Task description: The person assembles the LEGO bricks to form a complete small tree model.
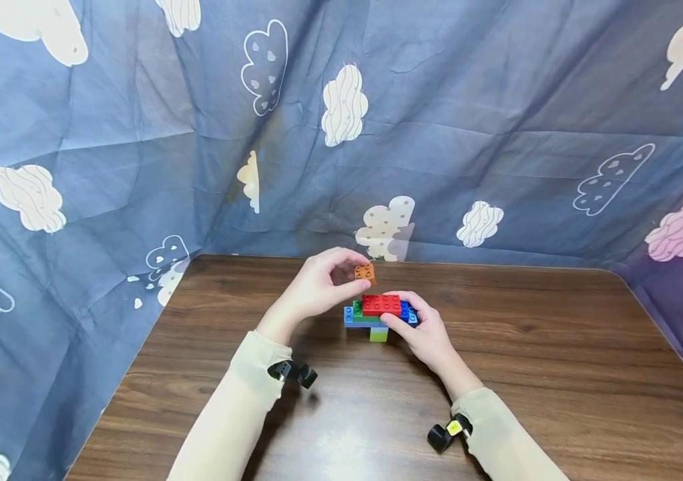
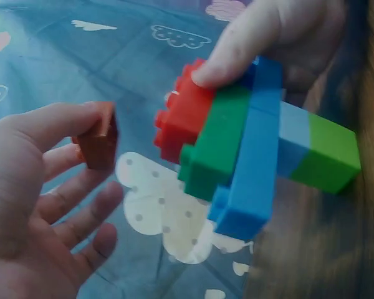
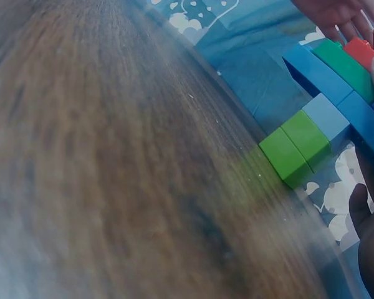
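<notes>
My left hand (image 1: pixel 321 284) pinches a small orange toy brick (image 1: pixel 364 273) between thumb and fingers, up and left of a built stack. In the left wrist view the orange brick (image 2: pixel 101 136) is tilted and apart from the stack. The stack has a red brick (image 1: pixel 381 304) on top, green (image 2: pixel 218 144) and dark blue bricks beneath it, then a wide light blue layer (image 2: pixel 252 168). A narrow column of pale blue and lime green bricks (image 3: pixel 295 148) supports it on the table. My right hand (image 1: pixel 427 332) grips the stack's right side, its thumb against the red brick.
The brown wooden table (image 1: pixel 557 347) extends around the stack. Behind it hangs a blue cloth (image 1: pixel 437 100) with cloud prints, meeting the table's back edge. Black wrist cameras (image 1: pixel 296 373) are strapped on both sleeves.
</notes>
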{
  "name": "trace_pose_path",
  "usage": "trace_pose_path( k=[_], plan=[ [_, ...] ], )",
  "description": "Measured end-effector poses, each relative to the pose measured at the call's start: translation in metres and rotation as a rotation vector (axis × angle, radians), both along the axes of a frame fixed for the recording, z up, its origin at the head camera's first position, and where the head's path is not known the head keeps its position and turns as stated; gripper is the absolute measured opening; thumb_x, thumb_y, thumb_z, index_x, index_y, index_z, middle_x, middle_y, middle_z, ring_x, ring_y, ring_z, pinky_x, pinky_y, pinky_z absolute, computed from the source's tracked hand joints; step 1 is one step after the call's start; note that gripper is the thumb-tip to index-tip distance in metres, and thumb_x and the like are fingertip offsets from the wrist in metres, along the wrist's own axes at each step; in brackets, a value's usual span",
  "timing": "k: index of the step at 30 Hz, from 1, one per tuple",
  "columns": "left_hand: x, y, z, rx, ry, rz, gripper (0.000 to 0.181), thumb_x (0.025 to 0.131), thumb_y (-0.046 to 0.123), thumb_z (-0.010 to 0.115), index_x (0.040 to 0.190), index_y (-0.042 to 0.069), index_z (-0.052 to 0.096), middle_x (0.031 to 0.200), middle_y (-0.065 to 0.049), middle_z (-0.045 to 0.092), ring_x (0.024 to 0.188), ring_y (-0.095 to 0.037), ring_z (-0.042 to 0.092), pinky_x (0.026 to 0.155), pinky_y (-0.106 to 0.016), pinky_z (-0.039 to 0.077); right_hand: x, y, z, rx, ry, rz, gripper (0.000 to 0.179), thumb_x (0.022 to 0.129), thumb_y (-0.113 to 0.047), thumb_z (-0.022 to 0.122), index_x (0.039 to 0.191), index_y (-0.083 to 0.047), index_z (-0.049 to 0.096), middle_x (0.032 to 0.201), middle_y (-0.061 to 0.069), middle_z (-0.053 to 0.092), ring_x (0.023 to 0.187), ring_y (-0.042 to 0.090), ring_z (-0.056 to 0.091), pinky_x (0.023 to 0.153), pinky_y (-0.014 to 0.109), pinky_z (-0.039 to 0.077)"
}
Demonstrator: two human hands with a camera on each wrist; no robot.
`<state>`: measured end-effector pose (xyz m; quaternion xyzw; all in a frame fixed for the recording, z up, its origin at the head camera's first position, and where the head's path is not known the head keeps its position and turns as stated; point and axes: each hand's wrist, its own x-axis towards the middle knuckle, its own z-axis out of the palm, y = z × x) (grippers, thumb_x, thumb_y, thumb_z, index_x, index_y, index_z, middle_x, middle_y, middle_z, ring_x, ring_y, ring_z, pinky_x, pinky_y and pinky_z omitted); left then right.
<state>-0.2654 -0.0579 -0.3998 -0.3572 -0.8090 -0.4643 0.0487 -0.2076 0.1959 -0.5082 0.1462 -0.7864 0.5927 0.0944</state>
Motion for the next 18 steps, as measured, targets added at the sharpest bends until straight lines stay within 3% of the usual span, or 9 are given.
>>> trace_pose_path(
  k=[6, 12, 18],
  plan=[
    [0.010, 0.011, -0.004, -0.042, 0.027, -0.023, 0.036, 0.096, 0.022, 0.087, 0.129, 0.014, 0.075, 0.111, 0.005, 0.073, 0.096, -0.011, 0.066, 0.075, -0.030, 0.059, 0.001, 0.002, -0.001, -0.001, 0.070, -0.022, 0.040, 0.097, -0.009, 0.085, 0.134, -0.016, 0.072, 0.125, 0.004, 0.075, 0.103, 0.017, 0.069, 0.086, 0.024, 0.057],
    [0.015, 0.016, -0.012, -0.024, 0.073, -0.075, 0.035, 0.095, 0.021, 0.087, 0.127, 0.011, 0.076, 0.113, 0.002, 0.074, 0.100, -0.017, 0.068, 0.087, -0.034, 0.059, 0.003, -0.001, -0.003, 0.003, 0.069, -0.046, 0.043, 0.094, -0.002, 0.085, 0.134, -0.013, 0.072, 0.124, 0.008, 0.074, 0.101, 0.013, 0.068, 0.085, 0.022, 0.057],
    [0.018, 0.018, -0.019, -0.046, 0.099, -0.088, 0.035, 0.094, 0.021, 0.089, 0.126, 0.011, 0.076, 0.114, 0.001, 0.073, 0.099, -0.018, 0.065, 0.077, -0.031, 0.057, 0.003, -0.002, 0.000, 0.018, 0.075, -0.051, 0.045, 0.093, 0.001, 0.085, 0.134, -0.009, 0.071, 0.122, 0.013, 0.074, 0.099, 0.012, 0.067, 0.084, 0.021, 0.056]
  ],
)
